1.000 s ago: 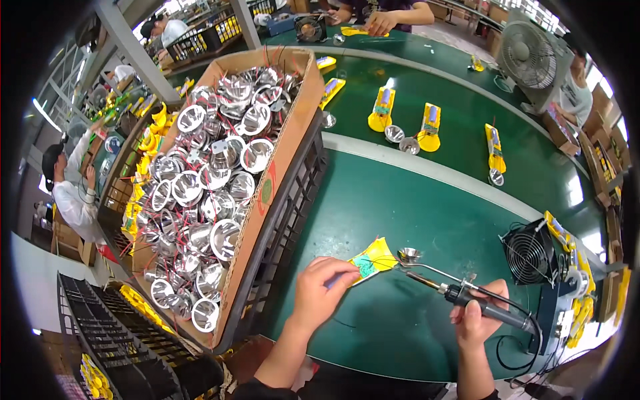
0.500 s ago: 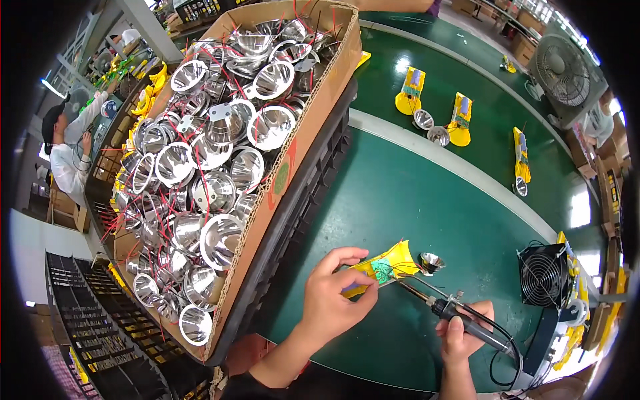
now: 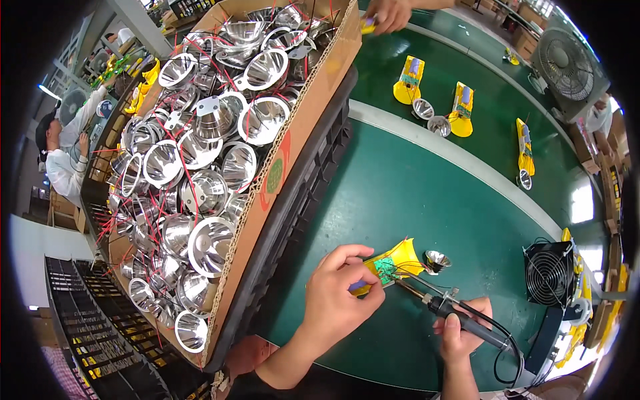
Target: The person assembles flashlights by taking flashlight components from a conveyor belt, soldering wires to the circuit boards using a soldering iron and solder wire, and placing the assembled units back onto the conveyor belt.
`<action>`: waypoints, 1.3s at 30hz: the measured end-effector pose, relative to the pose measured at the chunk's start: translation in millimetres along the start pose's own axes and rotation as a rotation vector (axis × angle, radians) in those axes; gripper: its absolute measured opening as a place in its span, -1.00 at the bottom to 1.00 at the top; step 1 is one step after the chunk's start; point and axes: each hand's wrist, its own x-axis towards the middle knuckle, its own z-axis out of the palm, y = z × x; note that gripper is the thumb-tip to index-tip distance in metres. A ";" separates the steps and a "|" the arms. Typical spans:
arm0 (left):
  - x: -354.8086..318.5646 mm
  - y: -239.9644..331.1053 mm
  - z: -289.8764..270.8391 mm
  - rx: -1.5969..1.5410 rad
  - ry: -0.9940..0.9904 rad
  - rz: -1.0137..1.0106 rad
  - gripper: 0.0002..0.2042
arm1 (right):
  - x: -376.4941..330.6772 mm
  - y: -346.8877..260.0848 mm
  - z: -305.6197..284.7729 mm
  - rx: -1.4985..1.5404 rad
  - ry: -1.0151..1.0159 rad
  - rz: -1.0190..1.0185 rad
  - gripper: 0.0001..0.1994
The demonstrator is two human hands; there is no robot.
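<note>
My left hand (image 3: 339, 292) pinches the near end of a yellow plastic lamp housing (image 3: 404, 255) above the green bench. A green circuit board (image 3: 385, 267) sits in the housing, and a purple-blue part shows below my fingers. Closed around a black soldering iron (image 3: 470, 325), my right hand (image 3: 460, 337) points its tip at the board's near edge; whether the tip touches cannot be made out. A thin metal tube runs along the iron toward the same spot. Just right of the housing lies a small silver reflector cup (image 3: 437, 261), with thin wires between it and the board.
A large cardboard box (image 3: 303, 110) of silver reflectors with red wires stands on a black crate at left. Beyond a pale rail, yellow housings (image 3: 461, 110) with reflectors lie on a green belt, where another person's hand (image 3: 390, 15) reaches in. A small black fan (image 3: 550, 273) stands right.
Another person's hand has come into view at the top, holding something yellow over the belt. The view has shifted slightly. My hands keep nearly the same pose, iron tip still at the board.
</note>
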 end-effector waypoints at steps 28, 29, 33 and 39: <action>-0.6 -0.7 4.9 -0.026 0.007 -0.067 -0.90 | -1.9 4.1 0.8 -0.047 0.005 -0.040 -0.66; -0.3 -0.6 4.4 -0.031 0.026 -0.049 -0.90 | -2.5 3.3 0.8 -0.011 0.018 -0.056 -0.66; 0.8 0.7 2.0 -0.016 0.008 -0.045 -0.91 | -3.5 2.1 -2.7 0.046 0.041 -0.112 -0.67; 2.0 0.1 1.1 0.005 0.004 -0.019 -0.91 | -3.8 6.4 -3.2 -0.043 -0.006 -0.140 -0.67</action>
